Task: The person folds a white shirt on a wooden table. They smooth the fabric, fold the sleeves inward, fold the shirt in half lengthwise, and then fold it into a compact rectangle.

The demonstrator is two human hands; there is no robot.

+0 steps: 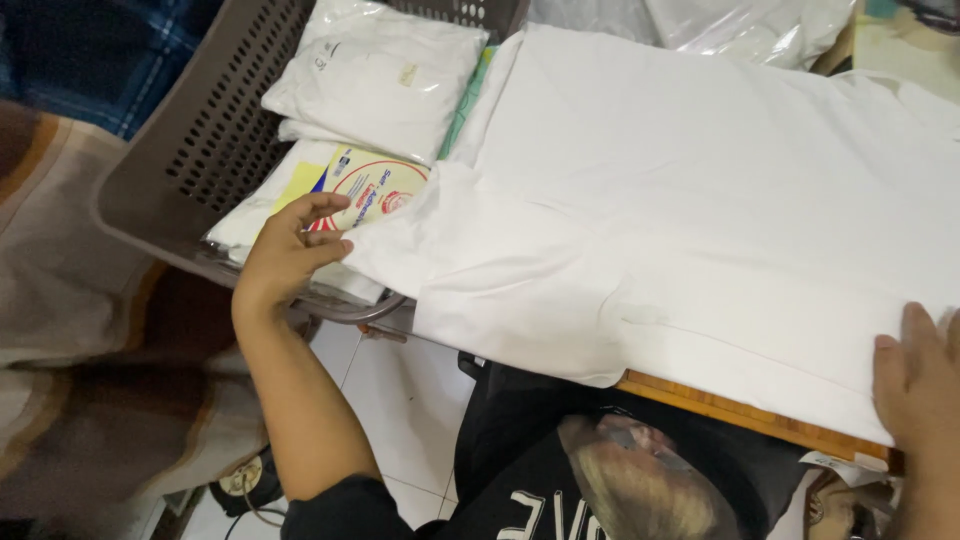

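A: What is held by the left hand [290, 250]?

B: A printed card insert [365, 190], yellow, white and red, is pinched at its lower edge between thumb and fingers. It is lifted slightly over the brown plastic basket [190, 150] at the left.

A: And what is kept in that basket?

B: Folded white garments in clear bags [375, 85] are stacked there, one pack above another. The card lies just over the lower pack.

A: Where is the white shirt [700, 200] placed?

B: It is spread flat over a wooden board [740, 412], whose edge is seen beneath the near hem. One sleeve [400, 245] is draped off the left end, touching the basket's rim beside the card.

A: Is the right hand [915, 385] closed on anything?

B: Nothing is gripped. It is laid flat, fingers extended, pressed on the shirt's near right edge; only part of it is shown at the frame's border.

A: How much can be judged as done?

B: Several pieces are already bagged and stored, it seems. The shirt on the board is smoothed out but not yet folded, the sleeve is left hanging, and the card has not been set on the cloth. No bag for this shirt is clearly made out, though crumpled clear plastic [740, 30] is seen at the far edge.
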